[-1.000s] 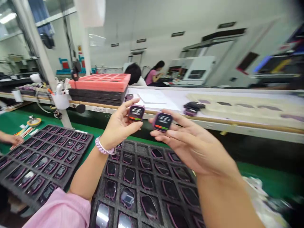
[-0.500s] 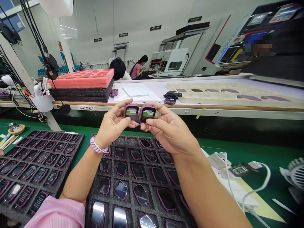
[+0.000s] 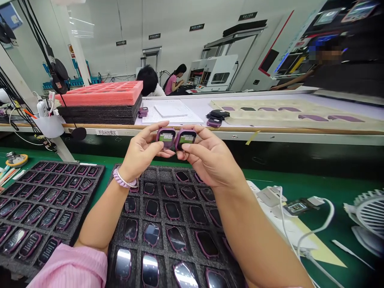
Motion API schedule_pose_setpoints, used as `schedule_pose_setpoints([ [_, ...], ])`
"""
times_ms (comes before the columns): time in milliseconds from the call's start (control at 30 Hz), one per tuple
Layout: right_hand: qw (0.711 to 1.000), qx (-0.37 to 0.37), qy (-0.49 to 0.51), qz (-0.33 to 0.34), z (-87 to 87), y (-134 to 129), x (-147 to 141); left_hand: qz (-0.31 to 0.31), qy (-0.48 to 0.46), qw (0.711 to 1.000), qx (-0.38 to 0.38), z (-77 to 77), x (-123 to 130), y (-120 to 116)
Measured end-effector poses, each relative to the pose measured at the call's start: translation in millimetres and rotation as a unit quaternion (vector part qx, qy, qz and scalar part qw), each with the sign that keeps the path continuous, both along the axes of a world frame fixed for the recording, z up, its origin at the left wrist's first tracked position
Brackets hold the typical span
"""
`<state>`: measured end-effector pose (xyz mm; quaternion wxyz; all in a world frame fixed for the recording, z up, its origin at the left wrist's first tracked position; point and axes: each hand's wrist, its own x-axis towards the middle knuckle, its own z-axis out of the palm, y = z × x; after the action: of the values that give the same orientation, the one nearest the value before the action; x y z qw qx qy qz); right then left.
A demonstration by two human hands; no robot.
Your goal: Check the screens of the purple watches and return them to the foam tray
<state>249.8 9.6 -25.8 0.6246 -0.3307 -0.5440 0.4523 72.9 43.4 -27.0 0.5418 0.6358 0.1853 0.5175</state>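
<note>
Gripping one watch each, the left hand (image 3: 138,155) and the right hand (image 3: 215,161) close thumb and fingers on the left watch (image 3: 166,137) and the right watch (image 3: 186,137), side by side, screens lit, raised clear of the foam tray (image 3: 165,176) on the desk (image 3: 271,178). Each watch is probably light and stiff, its smooth face liable to slip or scratch. Grasp the purple frame at its side edges; avoid pressing the screen.

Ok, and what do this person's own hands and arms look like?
Both hands are gloveless. The left hand has a lilac coiled band and a thin pale bangle at the wrist, with a pink striped sleeve around the elbow. The right hand shows nothing worn on wrist or forearm.
</note>
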Motion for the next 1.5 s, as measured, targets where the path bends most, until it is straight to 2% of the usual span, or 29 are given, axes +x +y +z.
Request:
schedule_pose_setpoints([
  [267,1.0,-0.005,-0.007,0.009,-2.8,7.6,2.9,0.007,-0.004,1.0,-0.016,-3.0,1.8,10.8],
  [467,0.999,0.006,0.031,0.039,-10.8,21.2,8.8,0.025,-0.006,1.0,-0.013,-9.3,2.5,21.8],
  [600,0.999,-0.001,0.028,0.035,-16.1,28.5,13.5,0.019,-0.006,1.0,-0.018,-12.9,0.8,27.0],
  [700,0.999,-0.008,0.032,0.037,-17.2,30.3,15.5,0.008,-0.002,1.0,0.001,-15.3,1.2,28.6],
  [933,1.0,0.011,0.001,0.029,-16.7,28.2,14.2,0.034,0.02,0.997,0.065,-20.9,4.3,33.5],
  [1500,0.997,0.053,-0.058,0.014,-14.6,23.5,13.7,0.046,0.011,0.991,0.122,-20.8,7.7,36.2],
])
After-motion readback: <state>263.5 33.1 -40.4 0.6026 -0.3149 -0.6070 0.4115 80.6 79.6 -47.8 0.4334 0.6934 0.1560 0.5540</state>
